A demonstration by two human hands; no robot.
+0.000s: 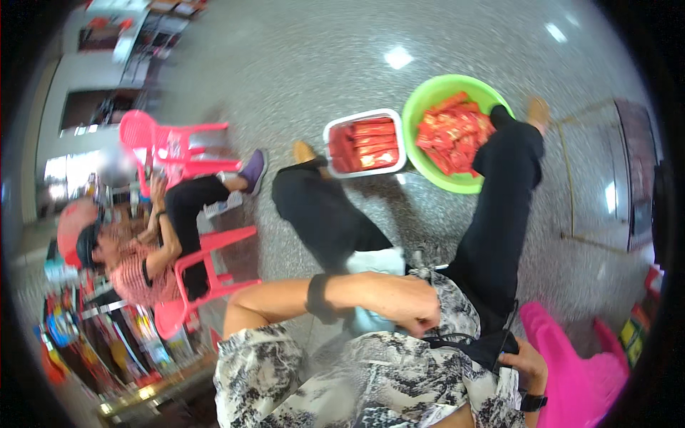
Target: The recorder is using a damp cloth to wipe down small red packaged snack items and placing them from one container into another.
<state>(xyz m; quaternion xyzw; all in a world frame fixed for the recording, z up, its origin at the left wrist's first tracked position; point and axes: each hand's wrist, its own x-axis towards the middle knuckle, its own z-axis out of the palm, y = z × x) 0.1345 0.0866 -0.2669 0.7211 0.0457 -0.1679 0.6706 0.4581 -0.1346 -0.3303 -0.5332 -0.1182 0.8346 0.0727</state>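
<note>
My left hand (408, 305) is closed in front of my belly, above the black-and-white patterned shirt (399, 364). Whatever its curled fingers may hold is hidden. Under that forearm, a pale blue cloth (374, 262) lies over my left thigh. At my right hip, my right hand (526, 360) has its fingers closed on black fabric (492, 348), and a thin black cord runs beside it. Between my feet stand a white basket (330, 158) with red packets (374, 143) in neat rows and a green basin (412, 146) heaped with loose red packets (451, 135). Neither hand touches these.
To the left, another person (146, 274) sits on a red plastic chair (214, 250), beside a second red chair (171, 139). A pink chair (571, 364) stands at my right. Farther right is a dark box-like frame (606, 178). Shelves of goods (107, 335) fill the lower left.
</note>
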